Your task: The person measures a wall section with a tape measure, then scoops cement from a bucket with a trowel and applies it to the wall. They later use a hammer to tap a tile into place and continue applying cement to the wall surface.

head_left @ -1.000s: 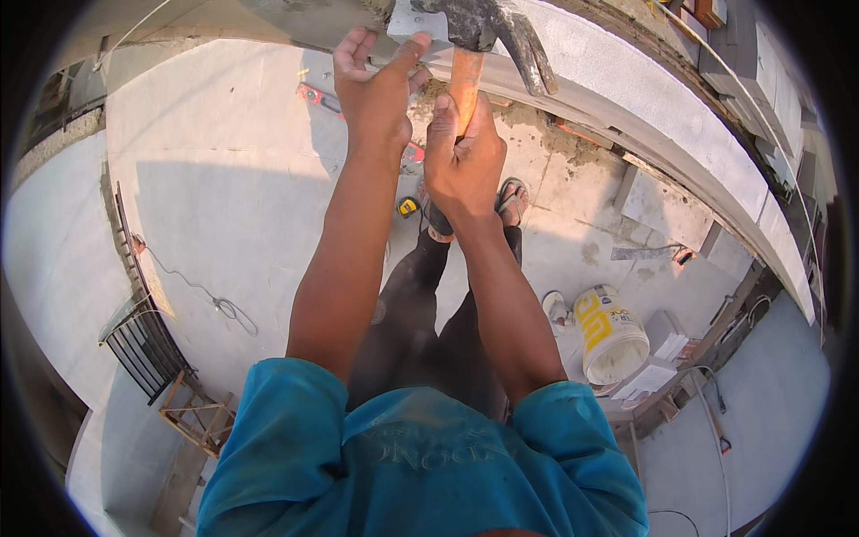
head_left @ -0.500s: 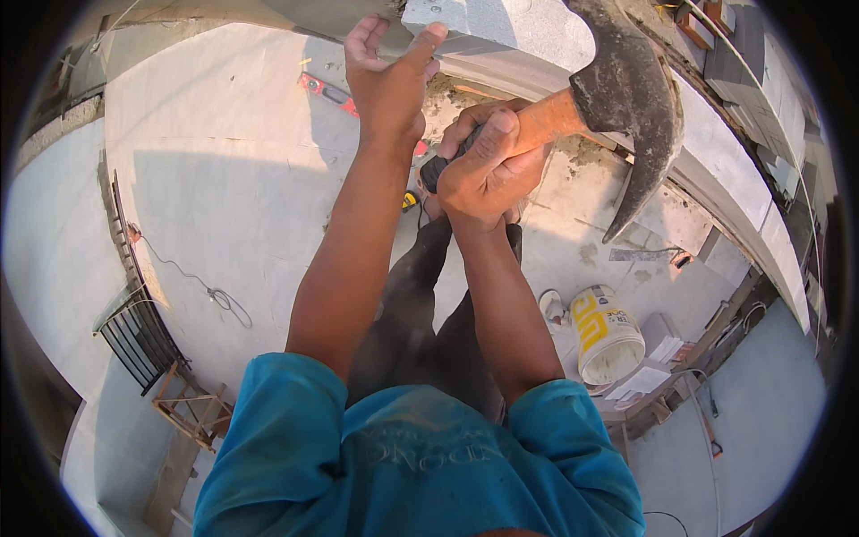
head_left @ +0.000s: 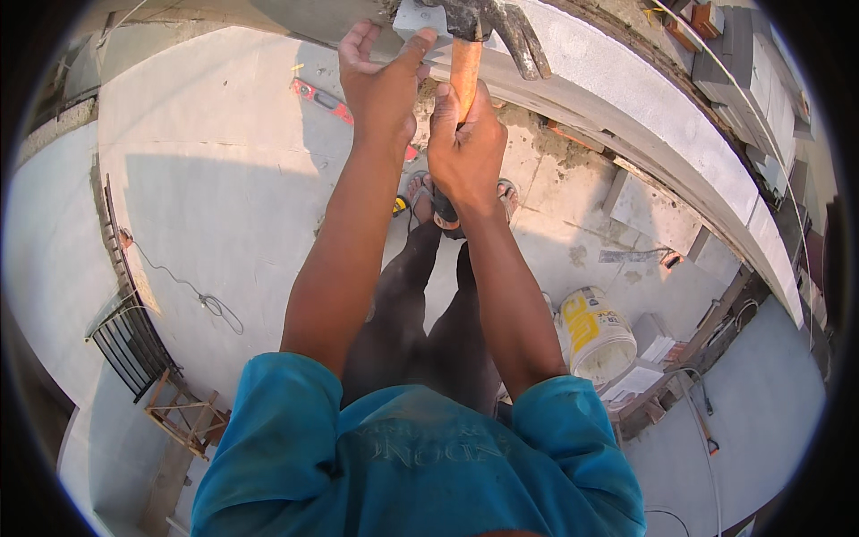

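My right hand is closed around the orange handle of a claw hammer; the dark grip end sticks out below the fist. The worn metal head is over the end of a pale grey block at the top of the view. Whether the head touches the block cannot be made out. My left hand is at the same block end, its thumb lying along the block's near corner and its other fingers apart to the left. Nothing shows between those fingers.
A row of pale blocks curves away to the right. On the floor are a red spirit level, a yellow tape measure by my feet and a white-and-yellow bucket. Stacked grey blocks stand at far right; a cord lies left.
The hammer has swung up and left, its head going from the right side of the view to the block end. My left hand has stayed nearly in place.
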Motion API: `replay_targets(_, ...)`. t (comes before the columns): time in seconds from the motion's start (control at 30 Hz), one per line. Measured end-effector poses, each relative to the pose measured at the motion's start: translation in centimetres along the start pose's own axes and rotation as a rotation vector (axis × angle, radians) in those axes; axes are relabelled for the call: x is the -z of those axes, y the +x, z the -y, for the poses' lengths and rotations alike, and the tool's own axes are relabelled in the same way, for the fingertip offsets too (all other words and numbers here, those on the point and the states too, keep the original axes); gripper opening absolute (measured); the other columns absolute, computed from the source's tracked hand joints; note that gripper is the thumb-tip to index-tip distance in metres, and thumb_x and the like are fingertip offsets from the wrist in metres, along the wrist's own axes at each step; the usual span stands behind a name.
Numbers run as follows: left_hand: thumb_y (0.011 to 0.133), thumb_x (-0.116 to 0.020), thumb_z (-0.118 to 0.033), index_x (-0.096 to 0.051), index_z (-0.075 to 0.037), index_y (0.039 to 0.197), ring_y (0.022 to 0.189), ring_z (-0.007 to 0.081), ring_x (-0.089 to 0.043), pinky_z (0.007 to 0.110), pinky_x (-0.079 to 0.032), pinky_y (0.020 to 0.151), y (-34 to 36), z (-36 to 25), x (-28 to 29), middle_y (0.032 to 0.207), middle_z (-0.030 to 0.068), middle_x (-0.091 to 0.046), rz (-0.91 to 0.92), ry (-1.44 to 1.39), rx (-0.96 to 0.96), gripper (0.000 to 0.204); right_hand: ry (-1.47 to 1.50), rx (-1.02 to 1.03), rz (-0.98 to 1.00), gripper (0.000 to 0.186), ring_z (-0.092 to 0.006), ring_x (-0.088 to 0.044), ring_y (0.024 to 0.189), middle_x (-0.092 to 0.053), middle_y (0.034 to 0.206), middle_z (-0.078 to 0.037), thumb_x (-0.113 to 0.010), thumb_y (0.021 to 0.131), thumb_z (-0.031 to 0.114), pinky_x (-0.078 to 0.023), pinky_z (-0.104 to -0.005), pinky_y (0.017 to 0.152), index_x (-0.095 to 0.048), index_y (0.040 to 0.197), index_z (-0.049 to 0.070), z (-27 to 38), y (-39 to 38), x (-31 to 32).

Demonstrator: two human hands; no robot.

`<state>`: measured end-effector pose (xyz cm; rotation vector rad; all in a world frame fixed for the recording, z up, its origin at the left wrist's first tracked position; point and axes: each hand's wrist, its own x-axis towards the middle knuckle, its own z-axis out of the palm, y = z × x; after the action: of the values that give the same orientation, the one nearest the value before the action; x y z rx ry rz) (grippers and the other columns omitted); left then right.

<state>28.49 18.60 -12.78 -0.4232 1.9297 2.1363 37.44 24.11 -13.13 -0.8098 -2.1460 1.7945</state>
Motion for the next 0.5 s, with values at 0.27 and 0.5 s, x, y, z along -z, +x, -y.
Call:
replay_targets(0.27,0.078,-0.083,-0.007,-0.028,0.006,0.144,0.119,0.0308,-0.058,0.042,-0.058,0.092,0.1,-0.3,-0.3,0.15,0.0201,-0.032,0.01,-0.013,-0.004,0.088,-0.117,0.213,-0.067,0.029,-0.0093,-0.056,0.052,-0.06,0.064,-0.007,-0.052,0.104,0.029,-0.044,-0.0272,0.05,-0.057,0.1,0.0,-2.2,0.9,-1.0)
replay_targets(0.5,0.078,-0.082,-0.006,-0.028,0.006,0.145,0.122,0.0317,-0.056,0.042,-0.058,0.091,0.4,-0.6,-0.4,0.15,0.02,-0.033,0.019,0.004,-0.027,0.087,0.175,0.174,-0.171,0.031,-0.0085,-0.053,0.053,-0.057,0.062,-0.003,-0.053,0.104,0.031,-0.044,-0.0268,0.052,-0.058,0.1,0.0,-0.6,0.4,-1.3)
